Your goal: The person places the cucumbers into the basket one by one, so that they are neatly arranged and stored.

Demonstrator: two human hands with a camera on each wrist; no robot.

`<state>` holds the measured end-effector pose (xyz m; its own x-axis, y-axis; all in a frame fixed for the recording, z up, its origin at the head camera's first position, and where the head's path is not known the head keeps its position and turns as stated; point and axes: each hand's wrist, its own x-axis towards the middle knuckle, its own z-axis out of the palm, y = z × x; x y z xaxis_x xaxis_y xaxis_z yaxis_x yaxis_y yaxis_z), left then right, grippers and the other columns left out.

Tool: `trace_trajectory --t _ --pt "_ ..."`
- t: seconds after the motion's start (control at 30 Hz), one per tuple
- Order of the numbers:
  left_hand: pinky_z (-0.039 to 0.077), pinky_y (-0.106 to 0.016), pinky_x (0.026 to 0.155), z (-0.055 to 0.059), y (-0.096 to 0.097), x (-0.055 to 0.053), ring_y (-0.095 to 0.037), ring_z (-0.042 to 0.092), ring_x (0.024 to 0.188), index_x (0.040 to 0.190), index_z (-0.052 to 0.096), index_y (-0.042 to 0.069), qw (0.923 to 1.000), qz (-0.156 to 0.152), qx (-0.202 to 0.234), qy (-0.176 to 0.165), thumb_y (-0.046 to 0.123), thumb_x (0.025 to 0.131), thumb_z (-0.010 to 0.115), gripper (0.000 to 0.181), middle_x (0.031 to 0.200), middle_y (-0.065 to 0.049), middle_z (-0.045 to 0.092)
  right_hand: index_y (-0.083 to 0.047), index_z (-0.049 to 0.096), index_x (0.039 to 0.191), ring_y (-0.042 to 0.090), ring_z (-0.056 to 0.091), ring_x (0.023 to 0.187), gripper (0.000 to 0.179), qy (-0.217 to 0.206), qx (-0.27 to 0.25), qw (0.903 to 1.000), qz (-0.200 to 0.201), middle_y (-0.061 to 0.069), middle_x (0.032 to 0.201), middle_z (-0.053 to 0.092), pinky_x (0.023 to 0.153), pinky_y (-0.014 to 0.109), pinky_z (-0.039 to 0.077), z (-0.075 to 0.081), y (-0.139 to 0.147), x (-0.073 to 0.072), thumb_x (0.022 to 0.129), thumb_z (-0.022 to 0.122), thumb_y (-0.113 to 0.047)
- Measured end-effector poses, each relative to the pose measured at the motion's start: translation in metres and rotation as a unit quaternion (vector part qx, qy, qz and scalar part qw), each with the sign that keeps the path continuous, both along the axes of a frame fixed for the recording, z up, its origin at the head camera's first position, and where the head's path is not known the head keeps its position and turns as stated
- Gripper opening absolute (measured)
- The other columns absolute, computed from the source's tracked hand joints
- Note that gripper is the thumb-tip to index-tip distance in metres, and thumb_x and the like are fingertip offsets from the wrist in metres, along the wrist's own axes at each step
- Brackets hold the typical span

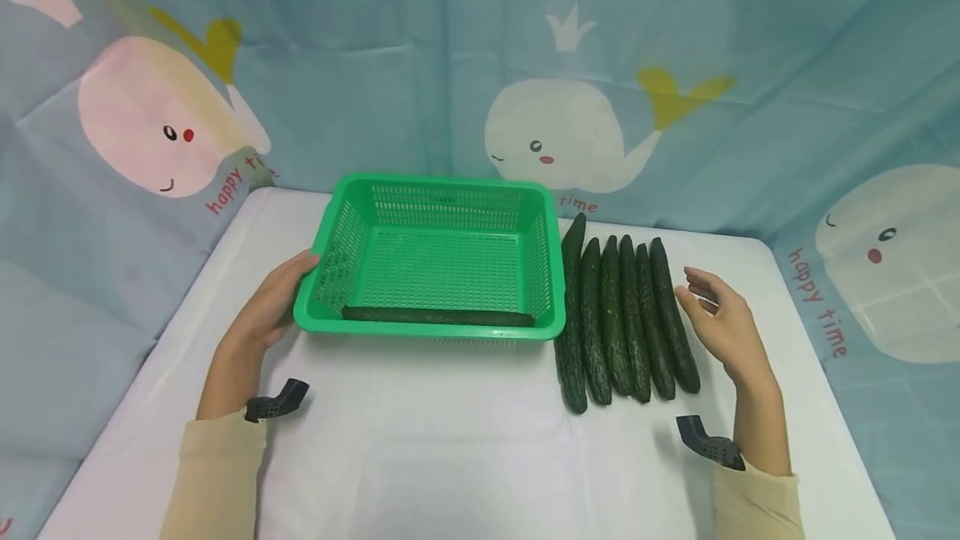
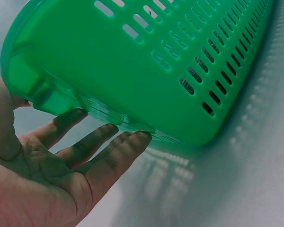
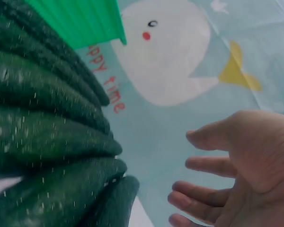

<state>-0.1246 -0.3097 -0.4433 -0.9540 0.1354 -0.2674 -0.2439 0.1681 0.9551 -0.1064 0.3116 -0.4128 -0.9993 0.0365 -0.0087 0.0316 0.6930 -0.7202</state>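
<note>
A green plastic basket (image 1: 431,332) with slotted walls stands on the table, one dark cucumber (image 1: 438,317) lying along its near inner side. My left hand (image 1: 279,298) holds the basket by its left rim. In the left wrist view, its fingers (image 2: 102,163) reach under the rim against the outer wall, while the thumb is mostly hidden by the rim. To the basket's right, several cucumbers (image 1: 613,315) lie side by side, pointing away from me. Just right of that row hovers my right hand (image 1: 723,323), fingers loosely bent and apart, holding nothing.
A white cloth covers the table (image 1: 420,440). Behind and along both sides hangs a blue curtain (image 1: 405,107) printed with whales. Each wrist carries a black strap-like mount, the left one (image 1: 277,401) and the right one (image 1: 711,442), near beige sleeves.
</note>
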Motion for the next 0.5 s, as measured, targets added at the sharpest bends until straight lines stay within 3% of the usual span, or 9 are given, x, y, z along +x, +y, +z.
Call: trace_trajectory --t 0.1,0.17,0.27,0.37,0.5 --pt "0.059 -0.013 0.092 0.000 0.000 -0.002 0.007 0.063 0.114 0.171 0.011 0.009 1.0000 -0.001 -0.001 0.003 0.055 0.114 0.034 0.077 0.166 -0.024 0.033 0.000 0.039 0.161 0.058 0.042 0.146 0.065 -0.001 0.019 0.9998 -0.011 0.034 0.161 0.042 0.116 0.074 0.040 -0.005 0.005 -0.001 0.112 0.052 -0.040" --pt "0.059 -0.014 0.092 0.000 0.000 -0.003 0.006 0.064 0.114 0.171 0.011 0.010 1.0000 0.000 0.000 0.003 0.055 0.113 0.035 0.077 0.163 -0.021 0.038 0.001 0.040 0.160 0.058 0.043 0.145 0.065 0.004 0.033 0.9993 -0.018 0.035 0.160 0.042 0.116 0.073 0.041 -0.008 0.007 -0.002 0.112 0.053 -0.040" --pt "0.061 -0.016 0.092 0.000 0.000 -0.004 0.003 0.067 0.112 0.171 0.012 0.010 1.0000 0.003 0.009 -0.001 0.055 0.113 0.037 0.077 0.148 -0.007 0.053 0.003 0.041 0.159 0.058 0.044 0.144 0.064 0.009 0.045 0.9987 -0.023 0.035 0.159 0.043 0.117 0.072 0.041 -0.011 0.010 -0.003 0.111 0.054 -0.038" --pt "0.062 -0.017 0.091 0.000 0.000 -0.002 0.002 0.068 0.111 0.171 0.013 0.009 0.9999 0.002 0.013 -0.002 0.054 0.113 0.038 0.077 0.134 0.008 0.057 0.004 0.041 0.158 0.058 0.045 0.143 0.064 0.006 0.058 0.9980 -0.026 0.037 0.158 0.044 0.116 0.072 0.042 -0.013 0.012 -0.003 0.111 0.054 -0.037" --pt "0.062 -0.018 0.090 -0.001 0.000 -0.001 0.002 0.069 0.111 0.171 0.012 0.008 0.9999 -0.001 0.015 0.000 0.054 0.113 0.038 0.078 0.131 0.012 0.058 0.005 0.041 0.158 0.059 0.045 0.142 0.064 -0.002 0.071 0.9970 -0.031 0.038 0.156 0.045 0.115 0.072 0.044 -0.017 0.015 -0.003 0.111 0.054 -0.037"
